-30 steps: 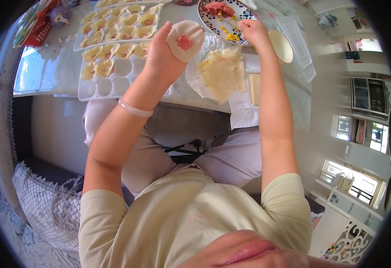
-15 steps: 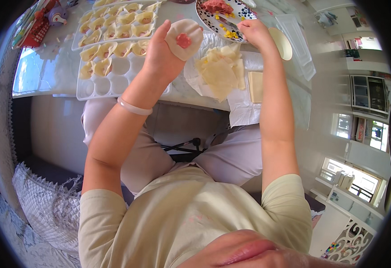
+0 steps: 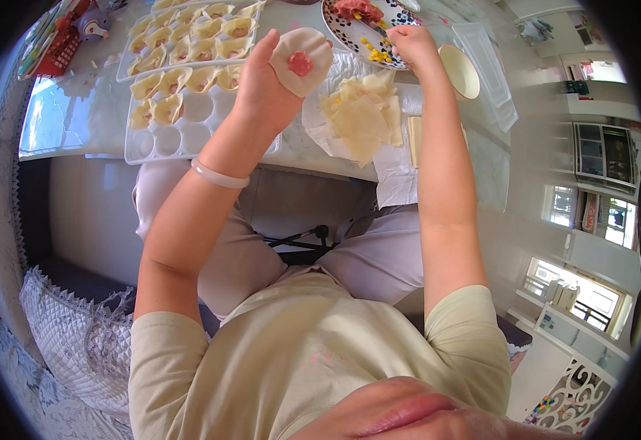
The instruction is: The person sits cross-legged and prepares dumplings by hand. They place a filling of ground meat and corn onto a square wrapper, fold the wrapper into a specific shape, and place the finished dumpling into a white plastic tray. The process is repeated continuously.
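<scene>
On my left hand [image 3: 267,92], palm up with the thumb raised, rests a round white dumpling wrapper [image 3: 291,77]; its far edge lies against my fingers. A small lump of pink minced filling [image 3: 300,64] sits at its middle. My right hand [image 3: 411,47] is closed on the handle of a slim metal utensil [image 3: 377,28], whose tip reaches toward the meat; its exact kind I cannot make out. Below it is a patterned plate [image 3: 333,31] with pink minced meat [image 3: 358,9] at the far side and yellow corn kernels [image 3: 380,56] nearer my hand.
White compartment trays [image 3: 141,150] at left hold several filled, folded wrappers [image 3: 168,110]. Loose thin yellowish wrappers [image 3: 360,114] lie on paper between my arms, with a square stack [image 3: 415,139] partly behind my right forearm. A pale bowl [image 3: 458,72] and clear lid [image 3: 485,77] stand right.
My right hand has shifted slightly away from me and left, taking the utensil's tip toward the minced meat. My right forearm now covers part of the square stack. The left hand stays nearly still.
</scene>
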`<state>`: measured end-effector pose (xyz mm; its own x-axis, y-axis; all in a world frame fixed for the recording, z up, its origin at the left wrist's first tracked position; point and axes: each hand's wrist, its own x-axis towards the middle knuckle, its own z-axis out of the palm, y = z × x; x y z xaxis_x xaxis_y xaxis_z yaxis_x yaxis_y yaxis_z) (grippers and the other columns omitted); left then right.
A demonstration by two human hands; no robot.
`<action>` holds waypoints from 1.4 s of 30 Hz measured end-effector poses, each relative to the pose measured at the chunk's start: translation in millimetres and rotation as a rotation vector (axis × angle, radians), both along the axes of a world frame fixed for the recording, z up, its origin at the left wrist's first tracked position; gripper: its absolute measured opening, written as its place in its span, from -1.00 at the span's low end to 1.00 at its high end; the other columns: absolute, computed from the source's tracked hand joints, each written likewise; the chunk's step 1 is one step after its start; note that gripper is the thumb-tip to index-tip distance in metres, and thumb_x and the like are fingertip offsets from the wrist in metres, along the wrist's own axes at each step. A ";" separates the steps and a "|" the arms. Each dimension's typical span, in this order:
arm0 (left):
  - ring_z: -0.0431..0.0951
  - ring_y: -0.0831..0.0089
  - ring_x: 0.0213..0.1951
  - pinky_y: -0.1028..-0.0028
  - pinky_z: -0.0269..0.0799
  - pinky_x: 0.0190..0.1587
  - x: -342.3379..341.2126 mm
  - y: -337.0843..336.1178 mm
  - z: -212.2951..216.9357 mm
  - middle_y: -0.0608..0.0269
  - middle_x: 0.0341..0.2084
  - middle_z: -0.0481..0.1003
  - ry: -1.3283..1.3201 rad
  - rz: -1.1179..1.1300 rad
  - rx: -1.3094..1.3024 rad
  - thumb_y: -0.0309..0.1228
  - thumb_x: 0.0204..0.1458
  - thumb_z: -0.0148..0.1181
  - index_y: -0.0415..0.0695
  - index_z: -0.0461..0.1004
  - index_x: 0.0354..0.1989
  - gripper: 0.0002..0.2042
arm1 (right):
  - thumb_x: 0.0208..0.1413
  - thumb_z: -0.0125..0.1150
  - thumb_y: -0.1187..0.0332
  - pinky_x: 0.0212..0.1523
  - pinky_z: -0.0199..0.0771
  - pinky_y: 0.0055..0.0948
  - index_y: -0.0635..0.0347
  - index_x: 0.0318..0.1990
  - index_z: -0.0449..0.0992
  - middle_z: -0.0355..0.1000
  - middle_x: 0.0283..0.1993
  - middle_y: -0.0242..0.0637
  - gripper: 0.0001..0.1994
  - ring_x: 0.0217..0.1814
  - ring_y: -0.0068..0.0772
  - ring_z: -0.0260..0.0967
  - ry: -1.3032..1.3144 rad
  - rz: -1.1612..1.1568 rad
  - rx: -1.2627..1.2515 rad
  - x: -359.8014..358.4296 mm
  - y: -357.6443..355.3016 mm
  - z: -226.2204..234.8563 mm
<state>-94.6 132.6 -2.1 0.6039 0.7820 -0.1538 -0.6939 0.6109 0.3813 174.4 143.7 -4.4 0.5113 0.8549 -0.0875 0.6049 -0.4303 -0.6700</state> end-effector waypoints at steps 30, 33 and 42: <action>0.34 0.10 0.09 0.19 0.20 0.19 1.7 -2.4 8.1 -0.06 0.00 0.35 0.040 0.048 -0.102 -0.20 0.24 -0.31 -0.34 0.23 0.05 -0.56 | 0.11 0.10 0.33 -0.51 0.27 -0.60 0.21 -0.16 0.55 0.39 -0.61 -0.44 -0.78 -0.56 -0.71 0.29 0.163 0.323 0.247 -60.9 -66.3 37.1; 0.30 0.07 0.12 0.17 0.14 0.22 1.0 -3.3 9.1 -0.11 0.02 0.32 0.069 0.077 -0.074 -0.21 0.25 -0.40 -0.40 0.19 0.08 -0.53 | 0.09 0.09 0.37 -0.50 0.32 -0.44 0.08 -0.14 0.55 0.39 -0.58 -0.36 -0.80 -0.55 -0.48 0.35 -0.141 0.377 0.313 -99.0 -88.7 47.1; 0.29 0.08 0.11 0.20 0.11 0.22 -1.0 -2.6 12.0 -0.14 0.03 0.31 0.005 0.077 -0.130 -0.22 0.26 -0.47 -0.43 0.16 0.10 -0.51 | -0.11 0.12 0.52 -0.44 0.41 -0.31 -0.06 -0.05 0.53 0.27 -0.40 -0.35 -0.60 -0.41 -0.28 0.35 -0.728 0.492 0.378 -152.9 -122.2 38.5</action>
